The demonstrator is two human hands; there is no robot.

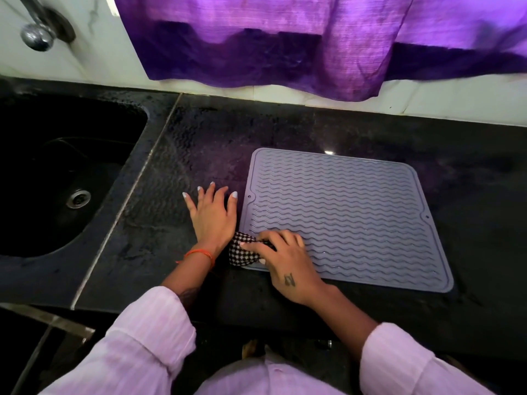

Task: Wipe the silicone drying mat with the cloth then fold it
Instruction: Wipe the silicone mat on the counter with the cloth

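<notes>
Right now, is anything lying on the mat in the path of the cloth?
Nothing visible: the right hand presses the cloth on the mat's near left corner, and the remaining ribbed surface lies bare. The left hand rests beside it.

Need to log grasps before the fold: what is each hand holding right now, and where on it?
The right hand grips the bunched checkered cloth from above, at the mat's near-left corner. The left hand holds nothing, flat on the counter.
</notes>
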